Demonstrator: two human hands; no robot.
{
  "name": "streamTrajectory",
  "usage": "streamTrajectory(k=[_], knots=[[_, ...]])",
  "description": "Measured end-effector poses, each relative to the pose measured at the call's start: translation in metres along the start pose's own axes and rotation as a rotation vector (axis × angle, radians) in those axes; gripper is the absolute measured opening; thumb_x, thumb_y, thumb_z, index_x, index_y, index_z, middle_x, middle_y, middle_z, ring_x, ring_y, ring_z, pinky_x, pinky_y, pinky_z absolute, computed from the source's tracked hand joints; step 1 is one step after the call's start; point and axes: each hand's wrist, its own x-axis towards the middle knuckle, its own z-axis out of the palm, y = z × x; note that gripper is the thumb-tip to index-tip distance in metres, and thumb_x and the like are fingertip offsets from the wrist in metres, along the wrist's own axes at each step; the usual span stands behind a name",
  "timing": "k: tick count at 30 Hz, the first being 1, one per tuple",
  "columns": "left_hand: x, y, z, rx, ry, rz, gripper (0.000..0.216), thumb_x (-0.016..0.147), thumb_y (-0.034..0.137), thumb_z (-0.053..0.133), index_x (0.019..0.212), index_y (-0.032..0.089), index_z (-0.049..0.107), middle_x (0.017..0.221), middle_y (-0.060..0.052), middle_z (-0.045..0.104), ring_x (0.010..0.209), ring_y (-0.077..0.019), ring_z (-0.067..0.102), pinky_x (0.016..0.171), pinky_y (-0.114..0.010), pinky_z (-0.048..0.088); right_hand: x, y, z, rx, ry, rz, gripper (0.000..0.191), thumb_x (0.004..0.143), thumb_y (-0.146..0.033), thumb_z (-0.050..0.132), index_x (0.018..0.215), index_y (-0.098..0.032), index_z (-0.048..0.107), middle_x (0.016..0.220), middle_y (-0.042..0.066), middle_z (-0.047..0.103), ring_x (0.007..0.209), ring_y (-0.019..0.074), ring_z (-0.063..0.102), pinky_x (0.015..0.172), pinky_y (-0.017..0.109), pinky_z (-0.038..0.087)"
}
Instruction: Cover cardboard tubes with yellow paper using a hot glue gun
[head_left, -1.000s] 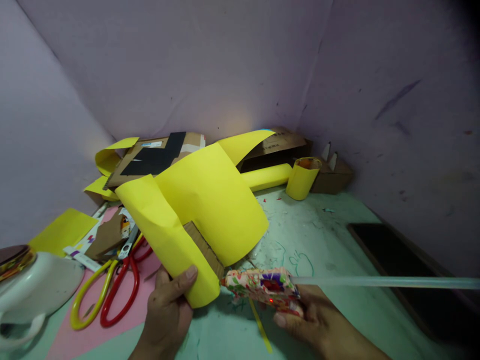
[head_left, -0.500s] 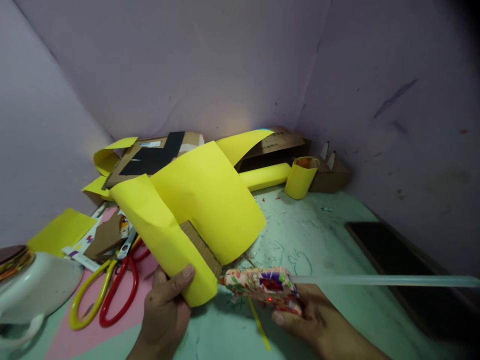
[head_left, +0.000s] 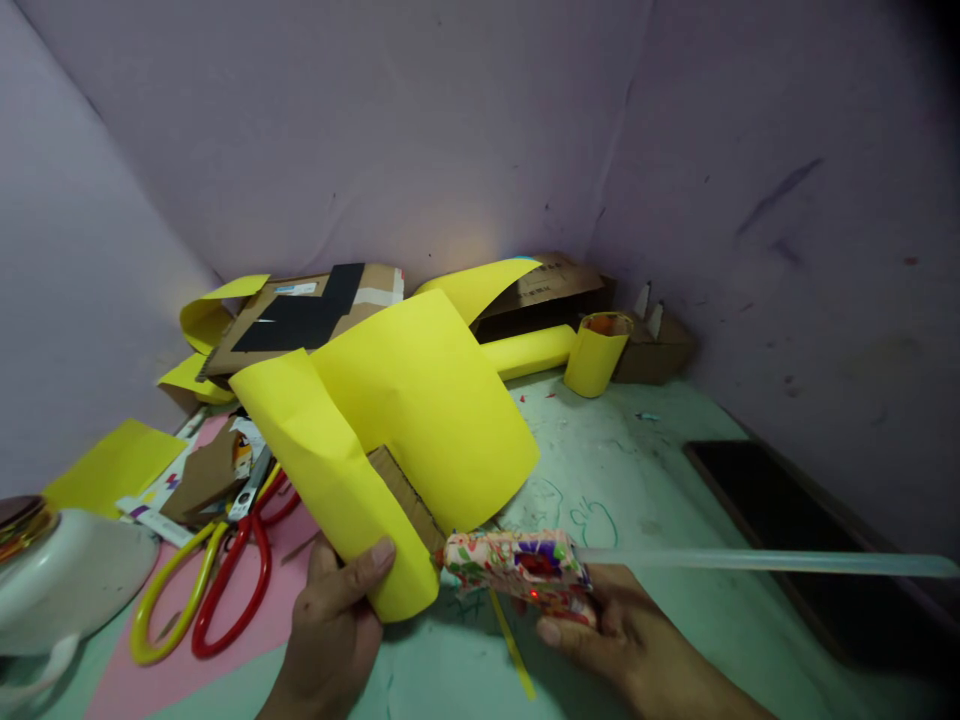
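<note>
Left hand (head_left: 337, 610): gripping yellow sheet (head_left: 322, 450). Right hand (head_left: 626, 625): gripping floral glue gun (head_left: 510, 560); nozzle (head_left: 439, 559) at cardboard strip (head_left: 405, 495), contact unclear. Yellow tube (head_left: 594, 360): near back edge of table (head_left: 645, 490).

- A craft corner; whether in a home or workshop cannot be told
- Scuffed lavender walls (head_left: 450, 130) meeting behind a pale green surface (head_left: 645, 470) marked with doodles (head_left: 592, 522)
- Making supplies: red-handled scissors (head_left: 256, 530), yellow paper (head_left: 442, 420), glue gun (head_left: 517, 560), cardboard boxes (head_left: 304, 318)
- A white handled vessel (head_left: 75, 570)
</note>
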Motion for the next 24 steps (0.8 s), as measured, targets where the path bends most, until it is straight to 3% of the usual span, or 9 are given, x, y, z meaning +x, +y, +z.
streamTrajectory(k=[13,19,24], knots=[[-0.002,-0.007,-0.003,0.026,-0.082,-0.002,0.081,0.041,0.019,0.085,0.116,0.020,0.056,0.076,-0.003,0.072,0.079,-0.0332,0.069,0.065,-0.042,0.059,0.003,0.003,0.002,0.022,0.012,-0.052,0.022,0.074,-0.032,0.062,0.087,-0.015,0.068,0.072,0.004,0.064,0.080,0.0215,0.057,0.077,0.030,0.048],[-0.011,-0.006,0.002,0.041,-0.101,0.009,0.082,0.043,0.017,0.084,0.119,0.020,0.053,0.075,-0.002,0.073,0.072,-0.0284,0.069,0.059,-0.035,0.058,0.005,0.001,0.005,0.015,0.071,-0.074,0.023,0.071,-0.034,0.063,0.077,-0.013,0.069,0.059,0.000,0.054,0.060,0.0158,0.049,0.060,0.027,0.047],[-0.014,-0.006,0.005,0.067,-0.115,-0.003,0.080,0.043,0.017,0.084,0.117,0.018,0.054,0.079,-0.005,0.075,0.069,-0.0281,0.069,0.055,-0.033,0.057,0.007,-0.007,0.007,0.045,0.044,-0.126,0.026,0.072,-0.028,0.062,0.093,-0.015,0.072,0.081,0.005,0.069,0.075,0.0210,0.059,0.076,0.032,0.049]])
